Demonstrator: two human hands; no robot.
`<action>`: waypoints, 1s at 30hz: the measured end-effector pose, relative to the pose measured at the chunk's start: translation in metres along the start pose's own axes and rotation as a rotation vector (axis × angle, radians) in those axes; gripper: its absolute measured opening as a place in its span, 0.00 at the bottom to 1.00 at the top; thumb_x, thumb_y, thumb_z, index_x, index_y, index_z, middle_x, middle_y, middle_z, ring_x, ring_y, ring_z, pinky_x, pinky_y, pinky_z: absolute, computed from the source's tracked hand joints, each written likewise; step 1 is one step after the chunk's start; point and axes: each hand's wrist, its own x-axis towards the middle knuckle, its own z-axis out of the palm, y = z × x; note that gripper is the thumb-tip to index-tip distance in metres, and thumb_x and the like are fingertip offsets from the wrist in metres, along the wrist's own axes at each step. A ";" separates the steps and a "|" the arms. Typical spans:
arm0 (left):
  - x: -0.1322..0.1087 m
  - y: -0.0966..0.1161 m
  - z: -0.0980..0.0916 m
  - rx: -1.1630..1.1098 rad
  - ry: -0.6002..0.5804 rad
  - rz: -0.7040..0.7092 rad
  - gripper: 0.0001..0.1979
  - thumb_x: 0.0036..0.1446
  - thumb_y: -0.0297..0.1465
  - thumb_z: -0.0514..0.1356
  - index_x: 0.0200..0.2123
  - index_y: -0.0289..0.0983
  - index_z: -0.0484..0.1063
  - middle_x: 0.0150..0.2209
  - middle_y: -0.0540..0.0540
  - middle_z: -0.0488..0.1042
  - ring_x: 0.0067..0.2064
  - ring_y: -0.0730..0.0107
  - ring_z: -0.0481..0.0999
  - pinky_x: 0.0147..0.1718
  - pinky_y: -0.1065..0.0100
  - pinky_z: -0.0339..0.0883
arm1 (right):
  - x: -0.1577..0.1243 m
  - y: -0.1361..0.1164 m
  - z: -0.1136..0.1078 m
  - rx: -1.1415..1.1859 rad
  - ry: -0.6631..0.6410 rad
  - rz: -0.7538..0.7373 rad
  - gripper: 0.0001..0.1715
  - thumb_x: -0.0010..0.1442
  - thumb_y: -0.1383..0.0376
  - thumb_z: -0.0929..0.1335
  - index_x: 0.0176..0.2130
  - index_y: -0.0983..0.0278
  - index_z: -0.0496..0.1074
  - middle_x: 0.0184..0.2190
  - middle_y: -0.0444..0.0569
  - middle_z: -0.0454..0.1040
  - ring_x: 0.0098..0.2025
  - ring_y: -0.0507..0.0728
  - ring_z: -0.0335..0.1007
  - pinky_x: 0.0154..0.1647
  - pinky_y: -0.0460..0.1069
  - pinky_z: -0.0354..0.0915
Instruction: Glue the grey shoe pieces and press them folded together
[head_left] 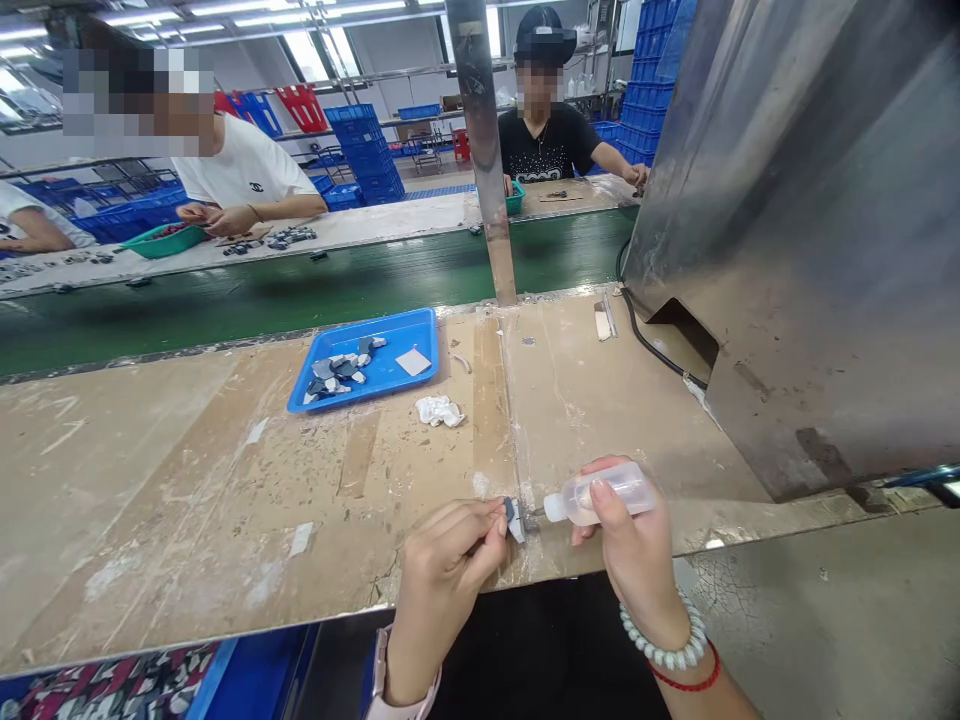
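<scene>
Near the front edge of the workbench, my left hand (455, 548) pinches a small grey and white piece (514, 520) between thumb and fingertips. I cannot make out the exact kind of this piece. My right hand (630, 535) is wrapped round a clear squeeze bottle (600, 495) with a white cap, tilted nearly level. Its thin tip points left, close to the piece; whether they touch I cannot tell. Beyond my hands, a blue tray (397, 375) holds several similar grey and white pieces and a pale square. A crumpled white tissue (440, 411) lies in front of the tray.
A green conveyor belt (405, 265) runs behind the bench, with a metal post (487, 150) before it. At right stands a large metal housing (810, 250) with a black cable (649, 340). Co-workers sit across the belt. A blue bin (255, 675) of pieces sits below left.
</scene>
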 end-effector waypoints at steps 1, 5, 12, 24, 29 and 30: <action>0.000 0.000 0.000 -0.008 -0.002 -0.017 0.10 0.63 0.23 0.59 0.31 0.38 0.78 0.31 0.47 0.82 0.38 0.65 0.84 0.36 0.69 0.79 | -0.001 -0.001 0.001 -0.015 0.000 -0.007 0.18 0.59 0.53 0.74 0.38 0.65 0.72 0.22 0.42 0.74 0.18 0.50 0.68 0.18 0.45 0.69; -0.001 -0.001 0.000 -0.033 -0.006 -0.066 0.12 0.64 0.24 0.59 0.27 0.38 0.76 0.31 0.47 0.82 0.37 0.65 0.83 0.36 0.68 0.78 | -0.002 -0.002 0.003 -0.052 0.023 -0.052 0.18 0.58 0.53 0.75 0.37 0.65 0.72 0.23 0.43 0.75 0.17 0.51 0.70 0.17 0.46 0.69; -0.003 0.001 0.001 -0.044 -0.002 -0.102 0.11 0.64 0.25 0.59 0.29 0.38 0.78 0.31 0.47 0.82 0.37 0.66 0.83 0.35 0.69 0.76 | -0.004 -0.002 0.004 -0.108 -0.014 -0.065 0.17 0.57 0.54 0.75 0.37 0.64 0.72 0.23 0.43 0.75 0.17 0.51 0.70 0.17 0.45 0.69; -0.003 -0.002 0.001 -0.061 0.000 -0.128 0.11 0.64 0.26 0.60 0.29 0.38 0.78 0.31 0.48 0.82 0.37 0.66 0.83 0.36 0.69 0.76 | -0.005 -0.003 0.004 -0.127 -0.064 -0.076 0.16 0.57 0.55 0.76 0.38 0.62 0.73 0.25 0.43 0.76 0.19 0.52 0.72 0.20 0.45 0.72; -0.004 -0.001 0.000 -0.065 -0.013 -0.153 0.10 0.64 0.27 0.60 0.31 0.39 0.79 0.32 0.47 0.82 0.38 0.66 0.83 0.36 0.70 0.76 | -0.006 -0.003 0.004 -0.123 -0.049 -0.090 0.16 0.57 0.55 0.76 0.37 0.63 0.73 0.26 0.44 0.76 0.19 0.52 0.73 0.19 0.45 0.73; -0.004 -0.001 0.000 -0.064 -0.021 -0.163 0.10 0.64 0.28 0.60 0.31 0.39 0.79 0.33 0.47 0.83 0.38 0.66 0.83 0.36 0.70 0.75 | -0.006 -0.003 0.005 -0.127 -0.044 -0.088 0.16 0.57 0.55 0.76 0.37 0.63 0.73 0.26 0.44 0.76 0.19 0.52 0.73 0.20 0.45 0.73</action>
